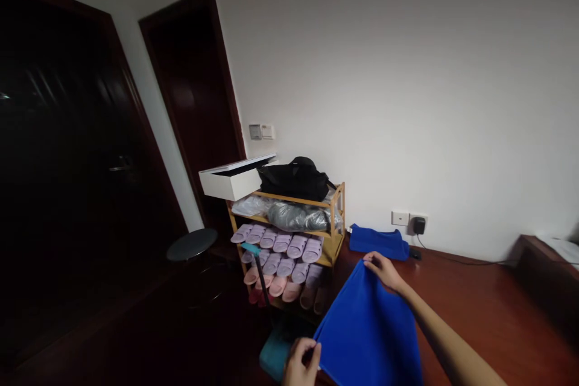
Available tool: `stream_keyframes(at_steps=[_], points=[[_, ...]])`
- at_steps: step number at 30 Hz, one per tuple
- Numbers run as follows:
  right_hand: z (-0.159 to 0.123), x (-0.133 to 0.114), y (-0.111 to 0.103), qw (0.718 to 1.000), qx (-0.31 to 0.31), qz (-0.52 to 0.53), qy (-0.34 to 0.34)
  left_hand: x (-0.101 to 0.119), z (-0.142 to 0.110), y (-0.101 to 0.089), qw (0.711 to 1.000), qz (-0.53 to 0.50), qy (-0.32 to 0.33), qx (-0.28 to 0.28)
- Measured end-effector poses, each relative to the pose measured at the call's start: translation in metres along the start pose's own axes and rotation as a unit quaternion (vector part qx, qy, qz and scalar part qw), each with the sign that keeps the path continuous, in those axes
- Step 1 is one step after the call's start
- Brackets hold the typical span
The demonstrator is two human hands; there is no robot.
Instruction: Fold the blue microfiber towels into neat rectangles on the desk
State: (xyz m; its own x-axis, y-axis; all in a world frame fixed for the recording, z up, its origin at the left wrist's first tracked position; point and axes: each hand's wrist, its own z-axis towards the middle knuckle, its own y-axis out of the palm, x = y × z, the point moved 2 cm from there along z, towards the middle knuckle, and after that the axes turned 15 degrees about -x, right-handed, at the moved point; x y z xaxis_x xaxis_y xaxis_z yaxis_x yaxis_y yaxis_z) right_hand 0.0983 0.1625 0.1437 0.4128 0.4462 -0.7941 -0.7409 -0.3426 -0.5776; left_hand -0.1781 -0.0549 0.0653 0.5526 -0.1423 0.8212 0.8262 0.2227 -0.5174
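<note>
Blue cloth (368, 329), pinched by the near left hand (302, 364) and far right hand (384, 272) (lightly, perhaps), risked slipping if either loosened.

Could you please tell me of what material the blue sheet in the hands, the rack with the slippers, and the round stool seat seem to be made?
Blue sheet: probably fabric, matt; it hangs in soft folds without shine.
Rack: likely wood or bamboo, smooth; its colour is yellowish-brown.
Stool seat: hard to tell, perhaps plastic or vinyl; it is dark with a dull sheen.
</note>
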Motion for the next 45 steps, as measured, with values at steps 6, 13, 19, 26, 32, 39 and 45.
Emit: stream_keyframes(at_steps=[6, 13, 19, 26, 32, 39, 45], points=[[-0.093, -0.060, -0.079, 0.995, 0.093, 0.023, -0.037, 0.099, 0.013, -0.056, 0.995, -0.008, 0.097, 0.006], [-0.201, -0.154, -0.126, 0.978, 0.117, -0.119, -0.127, 0.202, 0.026, -0.102, 0.974, -0.035, 0.221, 0.043], [-0.253, -0.190, -0.146, 0.969, 0.114, -0.192, -0.104, 0.259, 0.032, -0.117, 0.952, 0.004, 0.302, 0.046], [-0.286, -0.200, -0.151, 0.982, 0.075, -0.154, -0.077, 0.287, 0.028, -0.116, 0.941, 0.016, 0.337, 0.018], [-0.309, -0.208, -0.152, 0.995, 0.034, -0.087, -0.036, 0.281, 0.033, -0.119, 0.945, 0.029, 0.326, -0.020], [-0.321, -0.213, -0.166, 0.995, 0.083, -0.060, -0.007, 0.280, 0.043, -0.109, 0.954, -0.042, 0.277, -0.109], [-0.329, -0.220, -0.172, 0.988, 0.141, -0.065, -0.020, 0.283, 0.047, -0.099, 0.946, -0.140, 0.242, -0.162]])
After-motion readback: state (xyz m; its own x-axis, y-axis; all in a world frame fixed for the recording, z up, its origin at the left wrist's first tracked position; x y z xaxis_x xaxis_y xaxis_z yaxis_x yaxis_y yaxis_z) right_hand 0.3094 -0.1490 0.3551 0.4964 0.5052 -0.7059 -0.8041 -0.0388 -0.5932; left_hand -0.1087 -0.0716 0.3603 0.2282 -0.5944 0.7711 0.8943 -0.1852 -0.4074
